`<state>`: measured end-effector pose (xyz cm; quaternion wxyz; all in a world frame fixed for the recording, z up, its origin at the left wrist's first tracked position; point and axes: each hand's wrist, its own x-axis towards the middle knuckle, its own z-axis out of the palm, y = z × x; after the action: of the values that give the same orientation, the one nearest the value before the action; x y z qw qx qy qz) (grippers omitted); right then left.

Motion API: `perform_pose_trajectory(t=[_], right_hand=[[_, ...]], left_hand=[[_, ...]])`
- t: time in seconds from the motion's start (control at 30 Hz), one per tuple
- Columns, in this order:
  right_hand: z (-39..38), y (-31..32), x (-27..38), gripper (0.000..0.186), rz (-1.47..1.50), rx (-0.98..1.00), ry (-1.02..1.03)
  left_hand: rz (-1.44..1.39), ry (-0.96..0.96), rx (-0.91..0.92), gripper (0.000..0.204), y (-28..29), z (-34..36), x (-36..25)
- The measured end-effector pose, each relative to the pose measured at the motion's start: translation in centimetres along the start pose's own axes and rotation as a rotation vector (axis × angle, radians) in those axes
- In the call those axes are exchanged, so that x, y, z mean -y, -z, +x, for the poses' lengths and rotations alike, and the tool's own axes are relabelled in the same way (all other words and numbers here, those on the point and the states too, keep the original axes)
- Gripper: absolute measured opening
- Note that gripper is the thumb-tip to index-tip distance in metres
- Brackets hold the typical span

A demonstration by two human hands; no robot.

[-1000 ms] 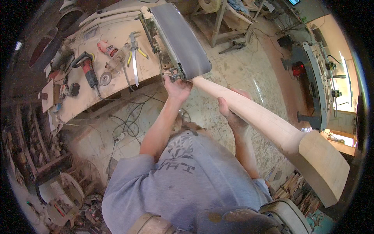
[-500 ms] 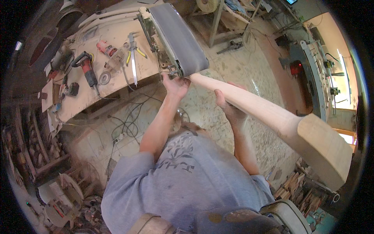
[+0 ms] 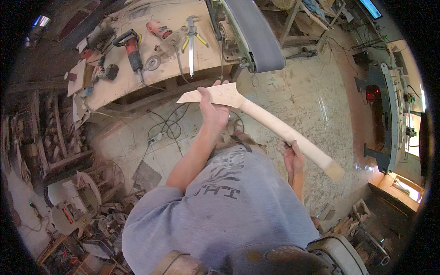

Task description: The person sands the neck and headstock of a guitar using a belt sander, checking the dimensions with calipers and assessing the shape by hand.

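Note:
A pale wooden guitar neck (image 3: 288, 130) lies slantwise before me, its angled headstock (image 3: 220, 95) at the left and its darker end (image 3: 334, 171) at the lower right. My left hand (image 3: 215, 112) grips the headstock, thumb on top and fingers behind it. Just below the neck's near edge is my right hand (image 3: 293, 160), fingers loosely bent and apart, not wrapped around the wood; whether the thumb touches it I cannot tell. Beyond the headstock, apart from it, stands a belt sander (image 3: 254, 36) with a wide grey belt.
On the workbench (image 3: 176, 66) lie a red-and-black power tool (image 3: 134, 55), a pinkish-red tool (image 3: 159, 30), a caliper (image 3: 191, 50), yellow-handled pliers (image 3: 200, 40) and a disc (image 3: 153, 63). Black cable (image 3: 170, 129) loops on the floor. A wood rack (image 3: 52, 137) stands left.
The neck has come away from the sander's end and been turned around, headstock now at the left. My left hand has moved onto the headstock; my right hand has lowered and loosened.

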<state>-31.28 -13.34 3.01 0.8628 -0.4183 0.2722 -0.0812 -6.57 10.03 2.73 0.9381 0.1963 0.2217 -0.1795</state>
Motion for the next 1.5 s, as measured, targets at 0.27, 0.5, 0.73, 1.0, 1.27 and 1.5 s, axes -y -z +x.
perform_pose_trajectory(t=[0.27, 0.5, 0.73, 1.0, 1.27, 1.5], right_hand=[[-3.9, -3.2, -2.9, 0.043, -0.066, 0.173, -0.364], [-1.4, -12.0, 5.7, 0.048, -1.071, 0.078, 0.338], [3.0, -12.9, 3.9, 0.06, -0.721, 0.373, 0.043], [4.7, -12.7, 9.0, 0.057, -1.137, 0.056, 0.289], [16.4, -7.8, 15.4, 0.073, -1.529, 0.065, 0.635], [30.6, -5.5, 19.9, 0.096, -1.826, 0.265, 0.948]], left_hand=[[0.168, -0.103, 0.235, 0.08, -6.1, -1.7, -1.8], [0.223, -0.013, 0.435, 0.08, -9.8, -3.2, -4.3], [0.042, 0.356, 0.829, 0.077, -12.7, -0.4, -2.9], [0.312, 0.018, 0.553, 0.068, -18.6, 4.3, -5.1], [1.393, -1.095, 0.654, 0.03, -24.1, 11.6, -4.1], [1.875, -1.06, 0.828, 0.042, -26.7, 21.0, 1.2]])
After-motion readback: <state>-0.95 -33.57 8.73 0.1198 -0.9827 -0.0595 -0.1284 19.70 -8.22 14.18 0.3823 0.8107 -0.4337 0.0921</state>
